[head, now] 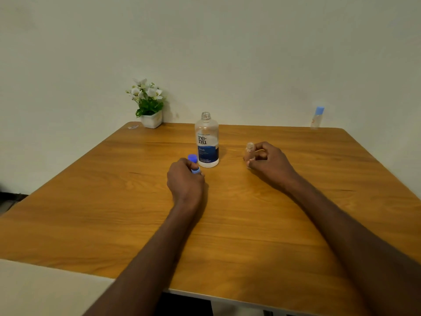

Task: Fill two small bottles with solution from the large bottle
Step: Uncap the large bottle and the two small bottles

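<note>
While the wooden table (250, 213) fills the view under a plain pale wall, the large bottle (206, 142) stands upright and uncapped at centre. At three o'clock from it, well apart, the right hand (268, 163) curls its fingers round an open small bottle (250, 153), also upright. At seven o'clock, just beside it, the left hand (185, 179) grips a blue cap (193, 164). A second, capped small bottle (317, 117) waits at the table's far right edge.
</note>
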Demonstrator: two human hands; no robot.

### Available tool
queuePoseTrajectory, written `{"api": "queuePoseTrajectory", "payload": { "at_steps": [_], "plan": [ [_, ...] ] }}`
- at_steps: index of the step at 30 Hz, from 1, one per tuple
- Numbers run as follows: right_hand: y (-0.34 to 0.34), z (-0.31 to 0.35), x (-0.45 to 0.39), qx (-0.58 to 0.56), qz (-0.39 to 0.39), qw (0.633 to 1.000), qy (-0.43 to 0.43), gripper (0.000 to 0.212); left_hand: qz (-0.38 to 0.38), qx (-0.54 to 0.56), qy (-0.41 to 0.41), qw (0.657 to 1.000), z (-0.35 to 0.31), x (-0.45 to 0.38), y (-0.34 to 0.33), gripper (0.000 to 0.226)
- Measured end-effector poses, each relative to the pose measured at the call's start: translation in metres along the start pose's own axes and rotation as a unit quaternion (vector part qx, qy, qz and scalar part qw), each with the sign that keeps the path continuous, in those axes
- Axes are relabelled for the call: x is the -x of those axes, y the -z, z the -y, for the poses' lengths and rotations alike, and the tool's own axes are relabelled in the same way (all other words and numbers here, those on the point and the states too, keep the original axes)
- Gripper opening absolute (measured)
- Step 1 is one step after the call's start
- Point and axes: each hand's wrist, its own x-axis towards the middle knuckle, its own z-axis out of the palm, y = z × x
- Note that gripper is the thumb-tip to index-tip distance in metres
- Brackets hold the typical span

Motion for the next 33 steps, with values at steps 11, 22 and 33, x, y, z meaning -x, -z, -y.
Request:
{"api": "queuePoseTrajectory", "payload": {
  "at_steps": [11,22,33],
  "plan": [
    [0.003,-0.002,0.000,0.036,0.007,0.999,0.000,0.050,0.011,-0.022,-0.010,1.000,-0.003,0.005,0.006,0.057],
    [0.069,-0.015,-0.016,-0.321,-0.216,0.918,-0.083,0.042,0.098,0.106,-0.235,0.961,-0.069,0.062,-0.036,0.015],
    [0.090,-0.055,-0.033,-0.241,-0.407,0.873,-0.117,0.016,0.254,0.188,-0.157,0.935,-0.137,0.039,-0.205,0.021]
  ]
}}
